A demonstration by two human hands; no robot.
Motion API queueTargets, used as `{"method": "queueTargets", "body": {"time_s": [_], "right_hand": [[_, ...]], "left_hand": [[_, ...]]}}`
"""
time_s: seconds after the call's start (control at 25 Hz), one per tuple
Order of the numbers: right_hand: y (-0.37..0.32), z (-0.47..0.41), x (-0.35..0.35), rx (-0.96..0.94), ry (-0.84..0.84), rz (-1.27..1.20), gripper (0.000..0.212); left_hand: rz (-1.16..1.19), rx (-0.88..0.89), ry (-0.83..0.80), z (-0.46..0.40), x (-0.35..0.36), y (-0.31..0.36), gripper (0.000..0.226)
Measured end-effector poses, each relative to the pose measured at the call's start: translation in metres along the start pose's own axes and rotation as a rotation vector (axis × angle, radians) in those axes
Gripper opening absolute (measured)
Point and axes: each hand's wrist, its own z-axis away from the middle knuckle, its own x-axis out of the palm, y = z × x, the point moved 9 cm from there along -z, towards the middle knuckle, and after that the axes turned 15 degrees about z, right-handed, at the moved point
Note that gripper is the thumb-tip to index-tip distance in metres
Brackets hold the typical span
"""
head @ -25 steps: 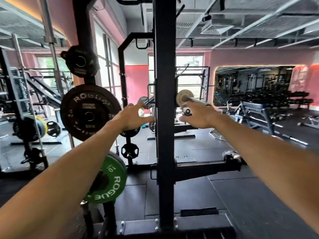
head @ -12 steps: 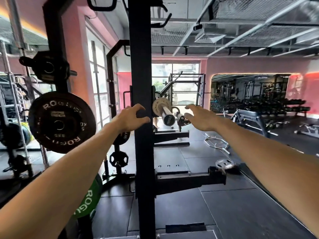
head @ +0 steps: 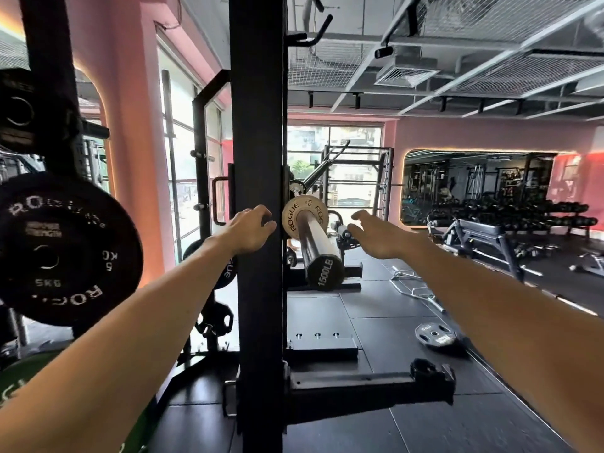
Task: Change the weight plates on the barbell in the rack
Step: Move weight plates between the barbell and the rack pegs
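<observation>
Reaching: we hold both arms stretched forward, one on either side of the black rack upright.
Left grip: our left hand rests against the upright's left edge, fingers loosely curled on the post, pinching nothing.
Right grip: our right hand hovers in the air with fingers spread and relaxed, just right of the barbell sleeve, not touching it.
Barbell: it sits in the rack behind the upright; a small pale plate marked ROGUE is on the sleeve, whose end cap reads 1500LB.
Storage pegs: a black 5KG plate hangs on the left.
Floor: a dark plate lies flat on it.
</observation>
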Motion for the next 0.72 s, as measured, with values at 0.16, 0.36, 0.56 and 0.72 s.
{"method": "queueTargets", "body": {"time_s": [0.16, 0.36, 0.56, 0.72], "right_hand": [[0.007, -0.075, 0.019, 0.025, -0.019, -0.007, 0.050], [0.014, -0.163, 0.054, 0.029, -0.063, -0.006, 0.036], [0.017, -0.206, 0.078, 0.033, -0.057, 0.059, 0.037], [0.018, -0.223, 0.085, 0.049, -0.018, -0.002, 0.039]], "left_hand": [[-0.034, -0.020, -0.003, -0.066, 0.020, -0.029, 0.042], [-0.104, -0.032, -0.052, -0.141, 0.053, -0.057, 0.046], [-0.118, -0.020, -0.067, -0.187, 0.075, -0.072, 0.038], [-0.110, -0.019, 0.008, -0.201, 0.082, -0.070, 0.014]]}}
